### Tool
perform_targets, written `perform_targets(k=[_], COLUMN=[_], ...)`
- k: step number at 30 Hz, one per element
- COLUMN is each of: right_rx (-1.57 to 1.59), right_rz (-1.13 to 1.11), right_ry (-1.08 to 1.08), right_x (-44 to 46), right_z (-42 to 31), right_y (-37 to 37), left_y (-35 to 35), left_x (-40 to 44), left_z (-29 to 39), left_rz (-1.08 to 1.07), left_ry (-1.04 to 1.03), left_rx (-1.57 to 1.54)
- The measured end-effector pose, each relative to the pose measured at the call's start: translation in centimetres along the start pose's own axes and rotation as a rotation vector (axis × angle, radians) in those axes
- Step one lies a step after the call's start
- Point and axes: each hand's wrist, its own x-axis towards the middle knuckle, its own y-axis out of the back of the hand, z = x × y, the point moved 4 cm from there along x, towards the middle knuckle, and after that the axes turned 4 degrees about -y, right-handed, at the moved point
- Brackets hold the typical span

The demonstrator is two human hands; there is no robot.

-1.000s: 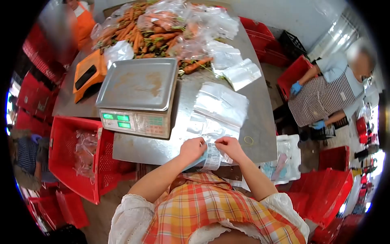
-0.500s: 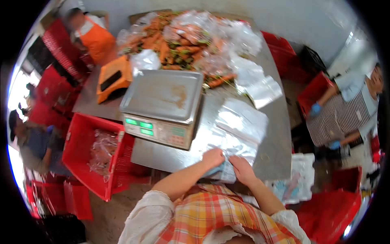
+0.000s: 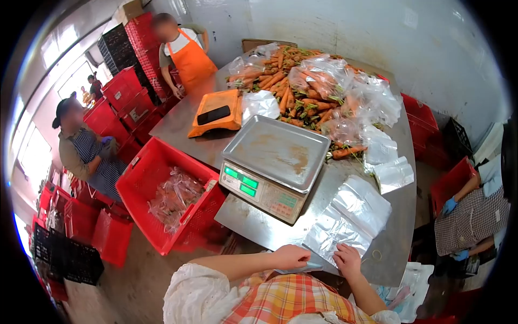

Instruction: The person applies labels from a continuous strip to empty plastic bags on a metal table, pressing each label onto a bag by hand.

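Observation:
A stack of clear plastic bags (image 3: 359, 208) lies flat near the table's front edge. My right hand (image 3: 348, 260) touches its near edge, fingers slightly apart and bent over the plastic. Closed beside it is my left hand (image 3: 291, 257); a pale bluish sheet shows under its fingers, but what it grips is hidden. Just beyond my hands stands a digital scale (image 3: 275, 151) with green displays and a bare, stained metal pan. Behind the scale, carrots (image 3: 286, 81) with green stems are heaped, partly bagged in clear plastic.
A red crate (image 3: 156, 154) with bagged carrots stands left of the scale. On an orange scale (image 3: 208, 121) rests a dark phone (image 3: 213, 114). A person in an orange apron (image 3: 191, 62) is at the far left; another with blue gloves (image 3: 449, 206) is at the right.
My hands have moved apart; the right one's fingers have loosened on the bags. The head view has shifted, showing more of the room's left side.

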Motion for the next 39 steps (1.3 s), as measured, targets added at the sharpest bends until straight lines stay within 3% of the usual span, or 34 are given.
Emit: perform_targets(k=[6, 8, 10, 12, 13, 15, 21, 24, 26, 28, 31, 34, 36, 39], right_rx=[0.213, 0.571, 0.559, 0.542, 0.540, 0.456, 0.398, 0.154, 0.142, 0.204, 0.114, 0.244, -0.319, -0.506], right_rz=[0.084, -0.028, -0.067, -0.252, -0.251, 0.045, 0.236, 0.167, 0.115, 0.199, 0.030, -0.183, -0.220, -0.301], right_ry=[-0.120, -0.518, -0.550, -0.703, -0.711, -0.550, -0.568, -0.502, -0.517, -0.452, -0.495, -0.561, -0.360, -0.358], right_x=[0.6, 0.1, 0.7, 2.5, 2.9, 4.4, 5.9, 6.1, 6.2, 6.7, 7.8, 7.8, 8.8, 10.7], right_z=[0.4, 3.0, 4.3, 4.5, 5.0, 5.4, 5.1, 5.0, 6.8, 6.9, 8.6, 12.8, 13.9, 9.5], right_y=[0.6, -0.6, 0.0, 1.4, 1.5, 2.8, 4.2, 4.3, 3.8, 4.0, 4.2, 4.1, 5.0, 7.4], left_y=[-0.5, -0.5, -0.2, -0.4, -0.3, -0.1, -1.2, -2.1, -3.3, -3.1, -2.9, -2.5, -2.4, -2.5], left_x=[0.2, 0.3, 0.6, 1.0, 1.1, 1.6, 3.0, 4.0, 4.8, 4.9, 4.8, 4.0, 3.4, 3.2], left_z=[1.0, 1.1, 1.8, 1.9, 2.1, 2.6, 2.3, 2.0, 1.0, 0.9, 0.3, -0.4, -1.0, -1.6], left_rz=[0.041, 0.087, 0.105, 0.136, 0.152, 0.189, 0.222, 0.217, 0.233, 0.276, 0.346, 0.507, 0.538, 0.468], left_ry=[-0.121, -0.186, -0.320, -0.392, -0.421, -0.459, -0.442, -0.414, -0.446, -0.465, -0.464, -0.471, -0.465, -0.432], left_rx=[0.074, 0.118, 0.275, 0.326, 0.349, 0.357, 0.320, 0.304, 0.244, 0.211, 0.150, 0.025, -0.002, 0.027])
